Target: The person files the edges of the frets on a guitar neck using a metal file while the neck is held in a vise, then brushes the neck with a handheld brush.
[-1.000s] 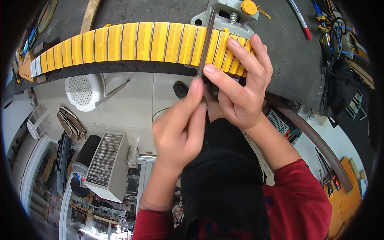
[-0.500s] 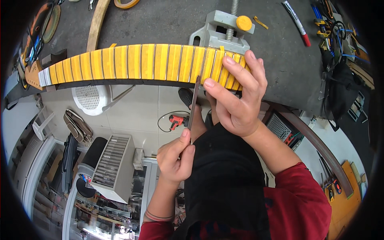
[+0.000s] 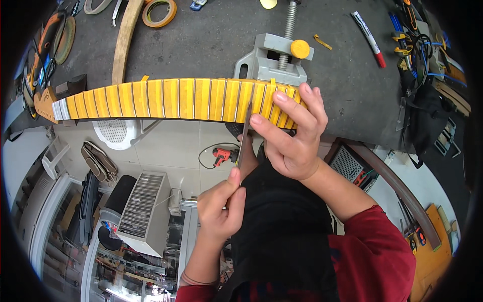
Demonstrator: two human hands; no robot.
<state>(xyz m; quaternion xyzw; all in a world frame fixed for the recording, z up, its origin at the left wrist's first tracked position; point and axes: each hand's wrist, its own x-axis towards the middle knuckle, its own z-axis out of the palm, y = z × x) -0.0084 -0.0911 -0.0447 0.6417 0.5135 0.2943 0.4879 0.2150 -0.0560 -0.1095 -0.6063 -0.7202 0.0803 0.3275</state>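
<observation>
A guitar neck [image 3: 171, 98] lies across the bench edge, its fretboard masked with yellow tape between the metal frets. Thumb and fingers of my left hand [image 3: 221, 206] pinch the near end of a slim dark file [image 3: 244, 146]. The file's far end rests over the fretboard, along a fret near the right end. My right hand [image 3: 297, 136] lies over that end of the neck, fingers spread on the taped frets. Its thumb tip is beside the file; whether they touch, I cannot tell.
A grey vise [image 3: 271, 68] with a yellow knob stands just behind the neck's right end. On the dark bench [image 3: 196, 48] are a tape roll [image 3: 173, 15], a wooden strip [image 3: 125, 45] and a red-capped marker [image 3: 369, 40]. A red power tool [image 3: 221, 157] sits on the floor.
The view has shifted, so bench and neck appear lower. My left hand has pushed the file farther across the fretboard, away from me. My right hand keeps its place on the neck.
</observation>
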